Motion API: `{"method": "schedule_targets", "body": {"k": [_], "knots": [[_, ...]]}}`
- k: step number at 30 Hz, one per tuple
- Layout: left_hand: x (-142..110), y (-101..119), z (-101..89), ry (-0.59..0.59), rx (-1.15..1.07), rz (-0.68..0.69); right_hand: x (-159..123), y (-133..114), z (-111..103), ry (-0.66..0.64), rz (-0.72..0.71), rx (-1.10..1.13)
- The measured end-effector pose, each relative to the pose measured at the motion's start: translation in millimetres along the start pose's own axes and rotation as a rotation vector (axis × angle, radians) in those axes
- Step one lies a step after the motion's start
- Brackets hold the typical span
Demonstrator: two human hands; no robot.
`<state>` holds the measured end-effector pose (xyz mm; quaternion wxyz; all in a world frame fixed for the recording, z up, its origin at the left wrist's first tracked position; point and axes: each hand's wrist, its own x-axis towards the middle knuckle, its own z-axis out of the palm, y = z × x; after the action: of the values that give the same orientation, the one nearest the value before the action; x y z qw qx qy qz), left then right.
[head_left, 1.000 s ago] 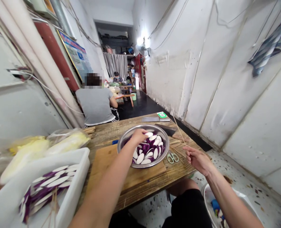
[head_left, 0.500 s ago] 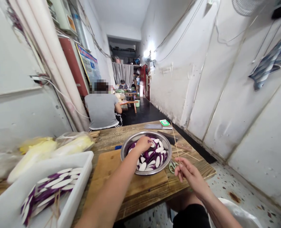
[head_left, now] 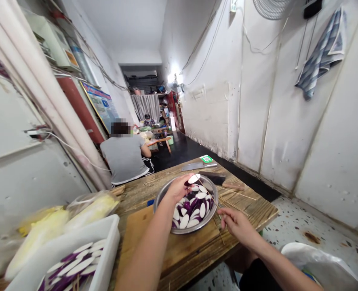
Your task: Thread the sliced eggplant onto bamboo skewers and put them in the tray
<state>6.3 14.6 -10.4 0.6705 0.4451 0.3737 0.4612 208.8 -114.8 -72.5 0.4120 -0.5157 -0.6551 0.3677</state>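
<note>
My left hand (head_left: 179, 187) is above the steel bowl (head_left: 163, 194) and pinches an eggplant slice (head_left: 193, 178), white with a purple rim. My right hand (head_left: 235, 222) is closed on a thin bamboo skewer (head_left: 209, 197) whose tip points up toward that slice. The bowl holds several more eggplant slices (head_left: 194, 208) and sits on a wooden cutting board (head_left: 167, 242) on the wooden table (head_left: 257, 210).
A white tray (head_left: 106, 242) of skewered eggplant slices stands at the near left, with bagged yellow vegetables (head_left: 88, 208) behind it. A cleaver (head_left: 197, 165), a green card, loose skewers (head_left: 236, 194) and a dark-bladed knife (head_left: 218, 178) lie beyond the bowl. A person in grey (head_left: 124, 155) sits ahead, back turned.
My left hand has lifted one eggplant slice out of the bowl. My right hand picked up a skewer from the table and brought it toward the slice.
</note>
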Motion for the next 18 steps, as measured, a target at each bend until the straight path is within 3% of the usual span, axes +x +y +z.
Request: {"method": "schedule_targets", "body": {"k": [4,8,11,15,18], "knots": [[-0.3,0.8,0.1,0.04,-0.038,0.009,0.7,-8.2,-9.0,-0.028,-0.046,-0.114],[0.9,1.5,0.8,0.086,-0.074,0.001,9.2,-31.1,-22.8,-0.128,-0.155,-0.369],[2.1,0.3,1.1,0.063,-0.068,0.011,33.5,-52.7,-21.5,-0.064,-0.204,-0.531],[4.5,-2.1,-2.1,0.025,-0.098,-0.001,80.3,-65.0,8.9,-0.012,-0.261,-0.411],[6.5,-0.9,-6.5,0.1,-0.21,0.008,102.5,-58.0,39.5,0.067,-0.179,-0.066]]}}
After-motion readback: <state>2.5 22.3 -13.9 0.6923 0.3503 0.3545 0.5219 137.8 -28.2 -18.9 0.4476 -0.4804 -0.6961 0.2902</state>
